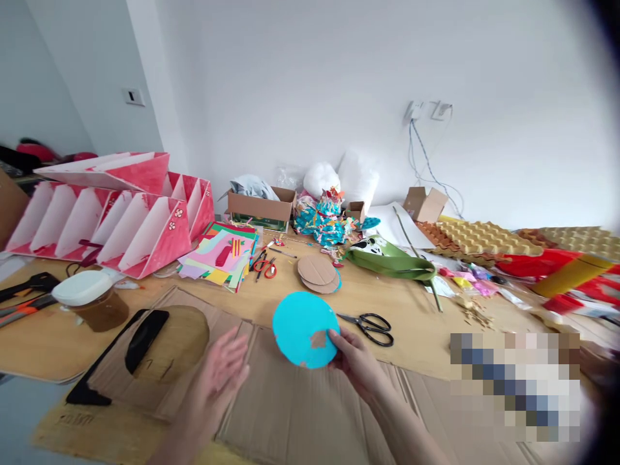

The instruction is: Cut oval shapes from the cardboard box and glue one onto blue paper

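My right hand (352,358) pinches the right edge of a round blue disc (298,326), which has a bare brown patch near my thumb. The disc is held up over a large flat cardboard sheet (300,413). To its left my left hand (227,365) hovers above the cardboard, fingers spread and slightly blurred, with nothing in it. Black-handled scissors (375,327) lie just right of the disc. Behind the disc, brown cardboard circles (317,271) rest in a stack, with a blue edge showing underneath.
A lidded jar (97,307) and pink-and-white triangular racks (145,236) stand at the left. Coloured paper (220,255) lies behind my left hand. A green bag (392,258) and egg trays (489,239) are at the back right. A pixelated area covers the lower right.
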`<action>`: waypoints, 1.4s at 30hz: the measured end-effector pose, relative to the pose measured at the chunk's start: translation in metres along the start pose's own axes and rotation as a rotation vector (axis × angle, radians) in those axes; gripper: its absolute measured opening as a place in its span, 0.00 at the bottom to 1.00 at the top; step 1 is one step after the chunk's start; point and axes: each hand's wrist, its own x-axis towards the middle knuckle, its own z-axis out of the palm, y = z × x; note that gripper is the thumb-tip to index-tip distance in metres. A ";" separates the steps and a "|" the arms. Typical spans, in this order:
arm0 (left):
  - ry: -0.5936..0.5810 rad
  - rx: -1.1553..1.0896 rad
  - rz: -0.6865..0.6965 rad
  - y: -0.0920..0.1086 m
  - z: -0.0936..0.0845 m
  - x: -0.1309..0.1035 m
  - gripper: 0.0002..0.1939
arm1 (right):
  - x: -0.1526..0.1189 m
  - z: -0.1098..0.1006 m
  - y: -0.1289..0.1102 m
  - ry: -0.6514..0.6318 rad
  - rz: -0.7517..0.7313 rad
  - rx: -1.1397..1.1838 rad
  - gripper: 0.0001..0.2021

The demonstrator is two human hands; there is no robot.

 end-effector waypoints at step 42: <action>0.128 -0.617 -0.336 -0.032 -0.066 -0.029 0.28 | 0.000 0.085 0.070 -0.307 0.109 -0.145 0.29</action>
